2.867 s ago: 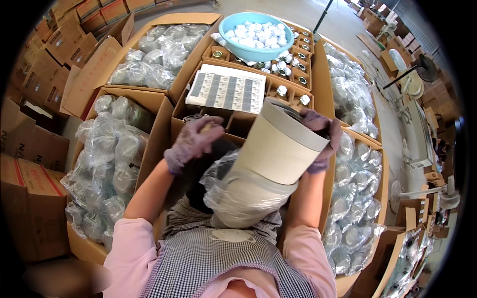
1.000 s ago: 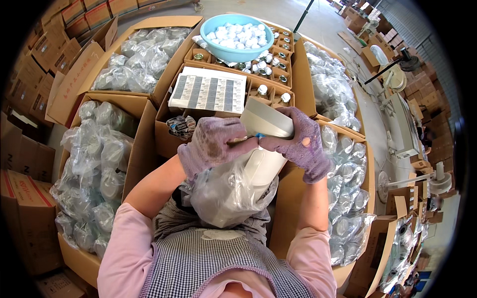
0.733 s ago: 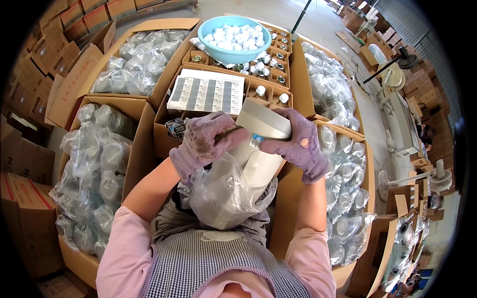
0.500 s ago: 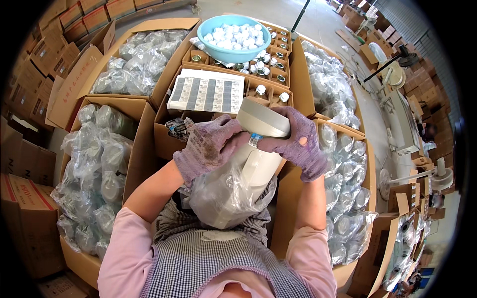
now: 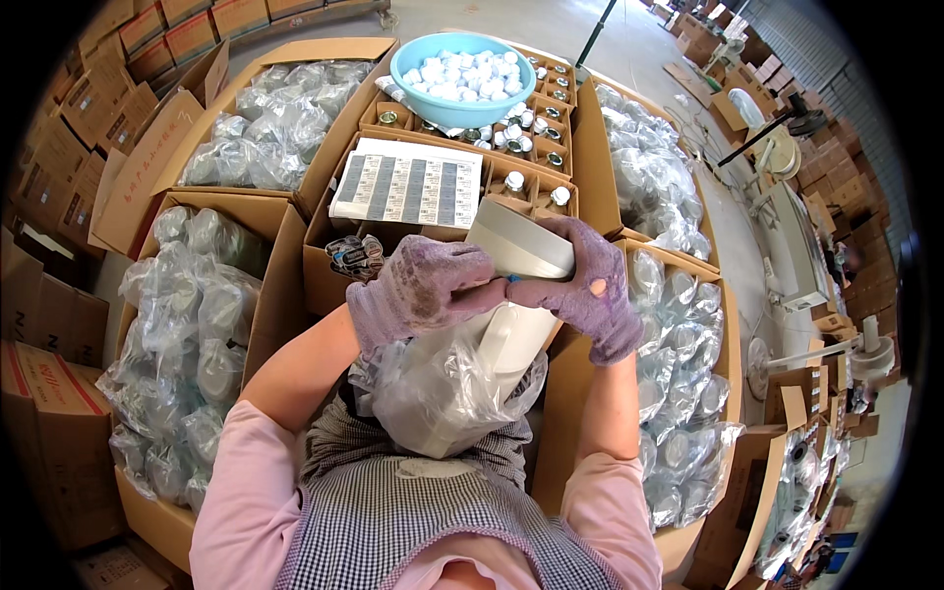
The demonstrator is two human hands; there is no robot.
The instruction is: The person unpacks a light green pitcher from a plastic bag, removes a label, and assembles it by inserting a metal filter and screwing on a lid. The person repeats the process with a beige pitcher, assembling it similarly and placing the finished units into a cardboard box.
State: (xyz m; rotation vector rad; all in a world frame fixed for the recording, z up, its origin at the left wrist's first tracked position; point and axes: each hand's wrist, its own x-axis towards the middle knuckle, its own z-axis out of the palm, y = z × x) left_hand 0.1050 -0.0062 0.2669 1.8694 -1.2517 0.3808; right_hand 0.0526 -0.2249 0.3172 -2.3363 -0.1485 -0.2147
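Note:
A pale cream vessel (image 5: 514,346), jug-shaped with a handle-like ridge, is tilted in front of my lap. Its broad round grey-rimmed end (image 5: 518,241) points up and away. My right hand (image 5: 590,285), in a worn purple-grey knit glove, is wrapped round that end, thumb across the narrower part below. My left hand (image 5: 428,290), gloved alike, is closed with its fingertips meeting the right thumb at a small blue-and-white label (image 5: 512,279), now almost covered. A crumpled clear plastic bag (image 5: 433,393) surrounds the vessel's lower part.
Open cartons of bagged clear containers stand left (image 5: 202,344) and right (image 5: 678,383). Ahead, a sheet of printed labels (image 5: 408,184) lies on a divided carton with white-capped bottles (image 5: 513,184). Behind it sits a light-blue basin (image 5: 462,108) of white caps. A dark bundle (image 5: 355,258) is beside my left hand.
My left hand has shifted right and its fingers have closed in against the right thumb, covering most of the blue-and-white label. The vessel has barely moved.

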